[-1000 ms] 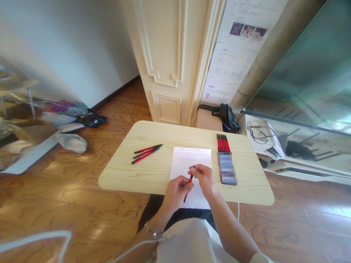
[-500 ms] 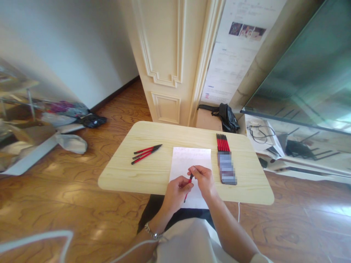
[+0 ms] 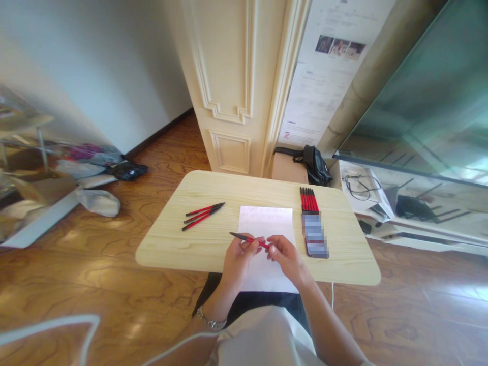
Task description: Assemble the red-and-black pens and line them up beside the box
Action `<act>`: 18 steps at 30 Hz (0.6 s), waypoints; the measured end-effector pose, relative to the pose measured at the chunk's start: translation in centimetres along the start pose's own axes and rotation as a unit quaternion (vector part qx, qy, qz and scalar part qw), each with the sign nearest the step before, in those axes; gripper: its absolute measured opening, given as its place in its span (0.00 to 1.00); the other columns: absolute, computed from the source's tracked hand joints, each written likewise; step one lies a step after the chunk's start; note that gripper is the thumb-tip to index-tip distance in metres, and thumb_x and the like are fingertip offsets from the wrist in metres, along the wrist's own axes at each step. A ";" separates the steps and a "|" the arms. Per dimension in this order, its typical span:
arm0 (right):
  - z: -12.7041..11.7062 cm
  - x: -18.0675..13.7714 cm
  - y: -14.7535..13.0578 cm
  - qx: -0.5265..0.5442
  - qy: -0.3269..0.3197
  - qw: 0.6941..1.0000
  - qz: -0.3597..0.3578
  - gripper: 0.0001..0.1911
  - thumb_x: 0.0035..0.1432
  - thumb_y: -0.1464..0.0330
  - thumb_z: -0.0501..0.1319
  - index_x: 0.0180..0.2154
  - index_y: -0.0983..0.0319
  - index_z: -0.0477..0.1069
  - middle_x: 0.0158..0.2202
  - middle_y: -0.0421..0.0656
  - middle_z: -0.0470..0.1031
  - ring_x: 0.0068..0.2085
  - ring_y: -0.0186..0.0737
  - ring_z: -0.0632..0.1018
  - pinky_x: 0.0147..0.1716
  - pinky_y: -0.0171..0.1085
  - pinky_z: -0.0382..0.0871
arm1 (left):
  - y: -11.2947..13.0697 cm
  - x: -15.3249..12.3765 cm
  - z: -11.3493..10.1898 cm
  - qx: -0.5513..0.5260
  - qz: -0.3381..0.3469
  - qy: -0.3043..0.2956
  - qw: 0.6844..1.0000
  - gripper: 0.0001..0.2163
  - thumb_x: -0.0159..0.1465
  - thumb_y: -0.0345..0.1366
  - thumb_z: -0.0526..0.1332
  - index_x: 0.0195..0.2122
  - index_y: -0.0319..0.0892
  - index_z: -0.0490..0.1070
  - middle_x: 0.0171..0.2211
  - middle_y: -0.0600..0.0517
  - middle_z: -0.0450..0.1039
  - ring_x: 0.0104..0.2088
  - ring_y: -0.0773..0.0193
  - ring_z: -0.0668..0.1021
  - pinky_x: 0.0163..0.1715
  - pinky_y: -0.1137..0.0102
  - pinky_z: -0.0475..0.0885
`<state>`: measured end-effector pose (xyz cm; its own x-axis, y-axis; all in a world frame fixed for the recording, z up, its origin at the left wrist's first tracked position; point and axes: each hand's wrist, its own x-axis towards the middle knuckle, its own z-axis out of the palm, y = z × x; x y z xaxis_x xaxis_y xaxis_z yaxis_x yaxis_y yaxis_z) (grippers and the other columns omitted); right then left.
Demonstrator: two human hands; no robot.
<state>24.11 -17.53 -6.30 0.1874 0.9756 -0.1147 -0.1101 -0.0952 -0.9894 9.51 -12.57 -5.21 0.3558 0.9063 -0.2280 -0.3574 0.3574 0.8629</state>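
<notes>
We find the left fingertips [image 3: 249, 243] pinched shut on the barrel of a red-and-black pen [image 3: 240, 237], and the right fingertips [image 3: 272, 249] closed on its red end; neither grip shows a gap. In our judgement the two-ended hold keeps the pen level and clear of the surface, its black tip pointing left. The left hand [image 3: 237, 259] and right hand [image 3: 285, 256] hover over a white sheet of paper [image 3: 267, 221] on the pale wooden table [image 3: 171, 244]. Three like pens [image 3: 202, 214] lie loose to the left, well apart. A pack of pens [image 3: 313, 231] lies just beside the sheet's right edge, parallel to it
</notes>
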 end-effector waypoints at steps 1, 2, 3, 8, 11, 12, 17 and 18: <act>0.2 -0.2 0.3 0.030 0.004 1.000 0.007 0.19 0.49 0.58 0.66 0.41 0.60 0.70 0.28 0.40 0.72 0.28 0.36 0.71 0.27 0.35 0.65 | 0.0 0.0 0.1 -0.010 -0.002 0.007 1.000 0.16 0.53 0.41 0.68 0.36 0.40 0.66 0.38 0.45 0.79 0.42 0.57 0.79 0.46 0.60 0.72; 0.4 -0.3 0.5 0.063 0.020 0.998 0.009 0.17 0.48 0.59 0.67 0.39 0.60 0.70 0.25 0.39 0.70 0.26 0.34 0.70 0.26 0.35 0.64 | -0.1 -0.1 0.2 -0.016 -0.004 0.012 1.000 0.15 0.53 0.41 0.68 0.36 0.39 0.67 0.39 0.45 0.78 0.42 0.57 0.79 0.45 0.61 0.72; 0.7 -0.4 0.6 0.099 0.046 0.994 0.008 0.16 0.49 0.60 0.67 0.38 0.60 0.70 0.24 0.37 0.69 0.25 0.33 0.69 0.26 0.34 0.63 | -0.2 -0.2 0.3 -0.017 -0.006 0.016 1.000 0.15 0.53 0.41 0.68 0.35 0.39 0.68 0.40 0.45 0.78 0.42 0.57 0.79 0.45 0.61 0.72; 1.5 0.3 0.1 0.246 0.129 0.961 0.018 0.10 0.53 0.60 0.63 0.35 0.58 0.70 0.26 0.38 0.69 0.28 0.33 0.71 0.27 0.34 0.65 | -0.6 -0.7 0.6 0.019 -0.030 -0.005 0.999 0.15 0.53 0.41 0.68 0.39 0.38 0.73 0.43 0.43 0.77 0.43 0.55 0.78 0.43 0.63 0.73; 0.4 1.5 -1.0 0.303 0.167 0.938 0.004 0.11 0.54 0.57 0.62 0.33 0.58 0.68 0.33 0.40 0.72 0.34 0.36 0.74 0.31 0.35 0.68 | -0.8 -1.1 0.3 0.041 -0.042 -0.040 0.997 0.17 0.52 0.38 0.68 0.43 0.38 0.74 0.43 0.42 0.77 0.45 0.54 0.77 0.42 0.65 0.72; -0.2 1.9 -1.4 0.320 0.181 0.930 -0.006 0.12 0.55 0.56 0.61 0.33 0.57 0.67 0.32 0.39 0.72 0.34 0.36 0.75 0.32 0.36 0.68 | -0.9 -1.1 0.1 0.043 -0.042 -0.050 0.997 0.18 0.52 0.36 0.69 0.43 0.38 0.74 0.44 0.42 0.77 0.45 0.54 0.77 0.42 0.66 0.72; -3.1 3.7 -2.7 0.333 0.174 0.926 -0.041 0.16 0.55 0.50 0.58 0.32 0.56 0.65 0.19 0.32 0.58 0.18 0.28 0.61 0.18 0.30 0.56 | -1.3 -1.2 -0.7 0.053 -0.040 -0.022 0.998 0.17 0.49 0.32 0.69 0.40 0.38 0.74 0.42 0.42 0.77 0.40 0.56 0.78 0.38 0.67 0.71; -3.4 3.9 -2.8 0.331 0.165 0.928 -0.037 0.18 0.55 0.49 0.57 0.31 0.56 0.65 0.18 0.32 0.55 0.17 0.28 0.57 0.15 0.30 0.52 | -1.3 -1.2 -0.8 0.060 -0.036 -0.009 0.998 0.16 0.49 0.32 0.69 0.40 0.38 0.74 0.41 0.43 0.77 0.38 0.57 0.78 0.37 0.67 0.71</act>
<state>28.45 -14.16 -4.27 0.4949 0.8507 -0.1770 -0.6401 0.2192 -0.7364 8.89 -13.90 -6.43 0.3925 0.8747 -0.2842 -0.2250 0.3910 0.8925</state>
